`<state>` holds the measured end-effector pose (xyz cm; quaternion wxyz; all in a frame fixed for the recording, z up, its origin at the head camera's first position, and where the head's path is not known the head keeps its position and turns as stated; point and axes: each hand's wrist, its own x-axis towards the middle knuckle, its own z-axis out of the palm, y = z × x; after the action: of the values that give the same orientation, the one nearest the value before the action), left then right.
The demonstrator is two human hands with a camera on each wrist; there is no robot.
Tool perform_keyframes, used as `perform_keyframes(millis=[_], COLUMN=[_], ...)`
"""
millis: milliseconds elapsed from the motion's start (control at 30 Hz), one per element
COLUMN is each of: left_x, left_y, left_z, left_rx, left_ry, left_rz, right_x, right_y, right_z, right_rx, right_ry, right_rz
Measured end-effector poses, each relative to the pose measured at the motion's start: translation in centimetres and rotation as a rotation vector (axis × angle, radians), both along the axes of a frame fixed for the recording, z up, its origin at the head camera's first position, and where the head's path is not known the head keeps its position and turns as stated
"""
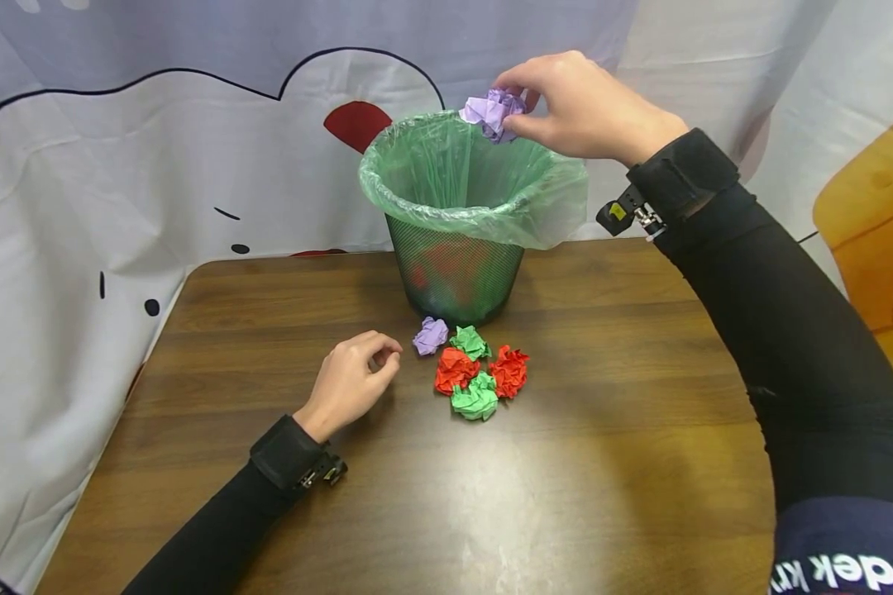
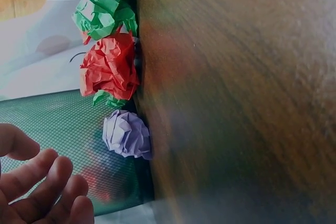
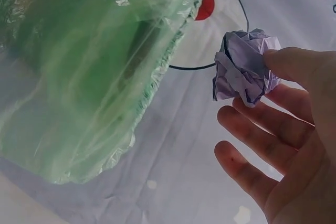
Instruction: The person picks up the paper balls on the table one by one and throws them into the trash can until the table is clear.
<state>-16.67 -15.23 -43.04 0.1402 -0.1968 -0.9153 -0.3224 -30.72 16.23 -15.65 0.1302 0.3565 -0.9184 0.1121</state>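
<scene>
My right hand pinches a crumpled purple paper ball between thumb and fingers, up at the rim of the waste basket. A green plastic bag lines that mesh basket and folds over its rim. Loosely curled and holding nothing, my left hand is low over the table, left of the paper balls. Nearest to it lies another purple paper ball. Beside that are two green paper balls and two red paper balls, bunched in front of the basket.
Red shapes show through the basket's mesh wall. The brown wooden table has rounded far corners. Behind it hangs a printed curtain, close to the back of the basket.
</scene>
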Motion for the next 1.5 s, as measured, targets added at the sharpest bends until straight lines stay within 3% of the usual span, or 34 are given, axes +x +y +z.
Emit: perform_keyframes(millis=[200,400,1200,1500], left_x=[0.1,0.0,-0.4,-0.7], left_y=[0.0,0.1,0.6,0.6], left_z=[-0.1,-0.2,-0.1,-0.2], left_rx=[-0.002,-0.002,-0.022,-0.023], left_ry=[-0.003,-0.001,-0.026,-0.028], left_rz=[-0.002,-0.001,-0.01,-0.018], right_x=[-0.3,0.4,6.8,8.3], right_y=[-0.1,0.3,4.4,5.0], right_z=[-0.3,-0.6,-3.6,-5.6], right_rx=[0.048,0.065,0.016,-0.014], right_ry=[-0.023,-0.028,0.091,0.126], right_rz=[-0.015,-0.022,0.022,0.062])
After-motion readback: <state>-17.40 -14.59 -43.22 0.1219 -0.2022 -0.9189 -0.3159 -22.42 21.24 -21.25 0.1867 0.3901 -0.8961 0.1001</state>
